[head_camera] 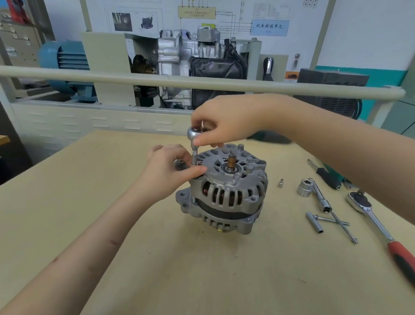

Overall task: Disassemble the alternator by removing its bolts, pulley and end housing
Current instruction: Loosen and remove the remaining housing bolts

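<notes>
Right hand raised, fingers curled (pinching); left hand lower, likewise.

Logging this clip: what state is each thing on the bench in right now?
Alternator: upright, pulley end down, housing on.
Small ratchet: standing on a bolt at the alternator's left rim.
Right hand: grip on ratchet head.
Left hand: steadying the ratchet's socket.
Big ratchet: lying unused.
Loose socket: standing alone.

Blue label on the wall chart, upper right of centre: I read "仪表控制单元", with a small line under it too fine for me to read.
Yellow box on the same chart, top centre: I see print, illegible.
Other chart captions: I cannot read them.
</notes>
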{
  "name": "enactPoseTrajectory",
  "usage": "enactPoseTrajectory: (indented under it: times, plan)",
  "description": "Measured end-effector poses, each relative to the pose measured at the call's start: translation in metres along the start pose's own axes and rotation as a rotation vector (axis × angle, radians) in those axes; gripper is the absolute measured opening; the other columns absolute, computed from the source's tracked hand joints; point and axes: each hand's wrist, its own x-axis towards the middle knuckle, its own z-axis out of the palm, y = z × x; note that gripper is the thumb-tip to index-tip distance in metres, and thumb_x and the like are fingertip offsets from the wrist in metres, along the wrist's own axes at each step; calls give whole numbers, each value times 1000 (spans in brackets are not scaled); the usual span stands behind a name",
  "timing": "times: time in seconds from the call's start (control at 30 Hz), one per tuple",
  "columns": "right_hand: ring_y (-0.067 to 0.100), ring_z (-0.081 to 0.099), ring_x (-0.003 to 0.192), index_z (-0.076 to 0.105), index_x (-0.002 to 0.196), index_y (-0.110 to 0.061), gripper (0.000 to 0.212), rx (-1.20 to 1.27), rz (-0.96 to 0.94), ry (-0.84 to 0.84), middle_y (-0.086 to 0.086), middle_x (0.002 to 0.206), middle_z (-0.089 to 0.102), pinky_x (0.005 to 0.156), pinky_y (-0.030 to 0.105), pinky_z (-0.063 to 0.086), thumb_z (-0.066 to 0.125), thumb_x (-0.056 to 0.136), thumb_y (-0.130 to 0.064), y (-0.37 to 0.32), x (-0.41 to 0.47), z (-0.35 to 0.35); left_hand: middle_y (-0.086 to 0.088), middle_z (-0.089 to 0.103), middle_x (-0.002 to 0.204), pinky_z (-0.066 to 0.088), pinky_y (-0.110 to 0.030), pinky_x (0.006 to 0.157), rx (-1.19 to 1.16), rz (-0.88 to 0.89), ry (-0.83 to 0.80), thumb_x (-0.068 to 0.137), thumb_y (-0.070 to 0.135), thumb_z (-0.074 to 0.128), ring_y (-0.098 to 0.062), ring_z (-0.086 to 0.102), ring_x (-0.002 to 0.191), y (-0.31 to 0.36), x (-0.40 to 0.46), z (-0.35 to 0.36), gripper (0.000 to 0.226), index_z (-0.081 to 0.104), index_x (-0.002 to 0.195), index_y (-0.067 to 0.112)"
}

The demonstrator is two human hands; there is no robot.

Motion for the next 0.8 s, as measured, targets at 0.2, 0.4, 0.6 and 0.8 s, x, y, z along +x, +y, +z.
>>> enactPoseTrajectory:
  times: [0.2, 0.4, 0.6, 0.8]
  plan:
    - [8, 51, 75, 56, 114, -15, 28, -19, -59, -22, -4, 90, 59, 64, 20, 40, 49, 93, -31, 0, -2, -5, 4, 63, 76, 41, -26, 78, -142, -38, -81, 76, 24, 71, -12, 55, 82, -6, 3, -8, 13, 68, 72, 13]
    - [3, 53, 55, 61, 91, -9, 40, -103, 4, -8, -8, 63, 62, 48, 13, 34, 44, 92, -45, 0, 4, -3, 11, 58, 73, 40, -37, 81, -47, -87, -9, 73, 36, 72, -27, 49, 99, -2, 1, -1, 21, 56, 64, 25]
    - [8, 47, 70, 56, 112, -14, 28, -60, -78, -7, -5, 86, 55, 56, 17, 33, 47, 93, -32, 0, 0, -4, -5, 62, 77, 36, -29, 79, -57, 5, -108, 79, 23, 69, -14, 52, 81, -6, 1, -6, 17, 67, 73, 7]
    - [3, 54, 53, 62, 89, -6, 45, -89, 15, 1, -8, 61, 62, 46, 5, 35, 42, 93, -46, 1, 4, -1, 11, 52, 67, 30, -27, 83, 24, 13, 28, 74, 29, 73, 1, 44, 74, -3, 1, 2, 27, 52, 59, 22]
